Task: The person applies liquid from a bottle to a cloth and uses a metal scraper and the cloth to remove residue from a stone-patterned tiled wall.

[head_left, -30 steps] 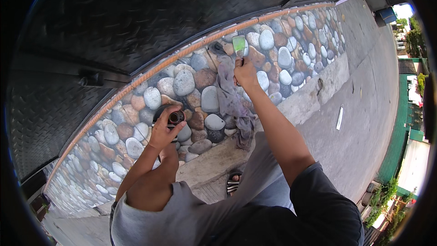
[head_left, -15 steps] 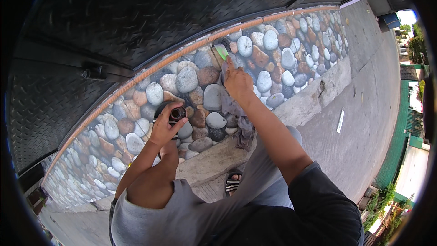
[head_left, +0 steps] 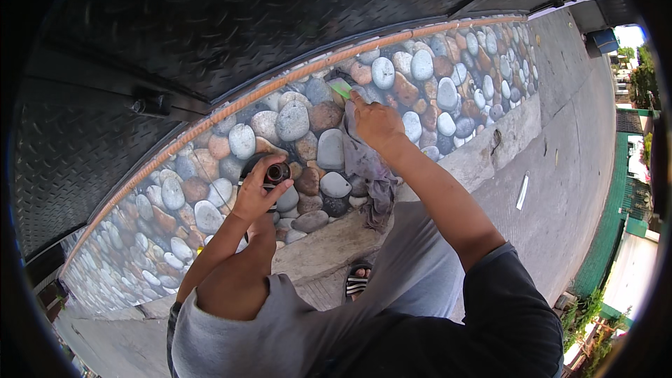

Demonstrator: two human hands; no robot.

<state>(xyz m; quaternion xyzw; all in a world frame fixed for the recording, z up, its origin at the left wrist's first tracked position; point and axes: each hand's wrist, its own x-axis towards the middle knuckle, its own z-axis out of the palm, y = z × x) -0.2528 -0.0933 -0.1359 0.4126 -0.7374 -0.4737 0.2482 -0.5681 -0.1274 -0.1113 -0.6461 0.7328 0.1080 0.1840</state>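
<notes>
My left hand [head_left: 255,192] is closed round a small dark brown bottle [head_left: 277,172], its open mouth facing up, above the near part of the pebble-patterned strip [head_left: 334,183]. Farther off and to the right, my right hand [head_left: 378,123] grips a small flat green piece [head_left: 341,88] with the index finger stretched along it. That piece lies low against the strip near its far edge; its exact kind cannot be made out. A crumpled grey rag [head_left: 360,161] runs down beside the right hand, and its lower end hangs onto the concrete ledge.
A reddish-brown rounded edging [head_left: 280,81] borders the strip, with a black patterned metal gate [head_left: 231,21] behind it. On the near side is a concrete ledge [head_left: 483,157]. A white scrap [head_left: 522,191] lies on the pavement to the right. My sandalled foot [head_left: 358,276] is below.
The view has shifted slightly. My right hand, still on the green piece, has moved a little to the right and its wrist has turned. My left hand keeps its hold on the bottle.
</notes>
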